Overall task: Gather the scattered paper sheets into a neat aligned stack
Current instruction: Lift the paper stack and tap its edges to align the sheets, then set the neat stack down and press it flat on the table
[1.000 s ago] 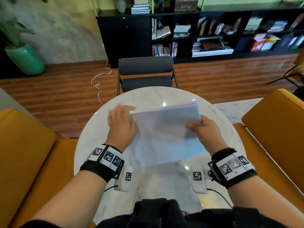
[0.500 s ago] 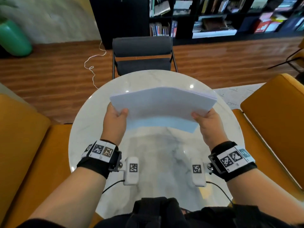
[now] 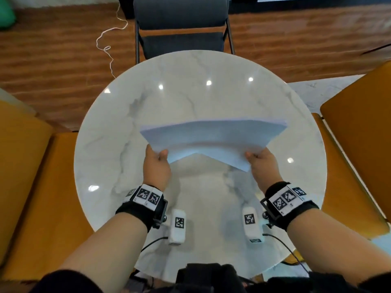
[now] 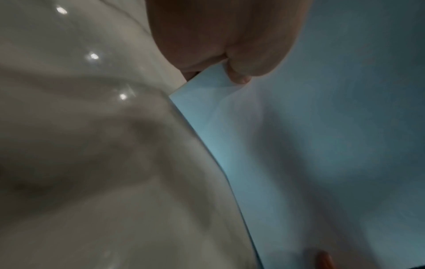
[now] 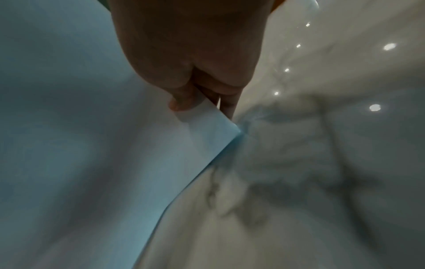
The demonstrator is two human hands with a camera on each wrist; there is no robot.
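Between the two hands, a stack of paper (image 3: 213, 137) is hanging in the air above the marble table (image 3: 190, 96), with its long axis running across from one hand to the other. The left hand (image 3: 156, 168) is pinching the near left corner, thumb on top and the other fingers curled underneath; the left wrist view is showing the thumb (image 4: 239, 60) pressing down on that corner. The right hand (image 3: 263, 166) is gripping the near right corner the same way, and the right wrist view is showing fingers (image 5: 184, 98) closing on the sheets' edge. The stack is sagging along the middle between the hands, so the near edge is dipping into a shallow V. Its far edge is pointing away from the person and looking fairly even, with the thickness of the sheets showing at the far right corner. Beyond the hands, a dark chair (image 3: 182, 24) is standing at the table's far side.
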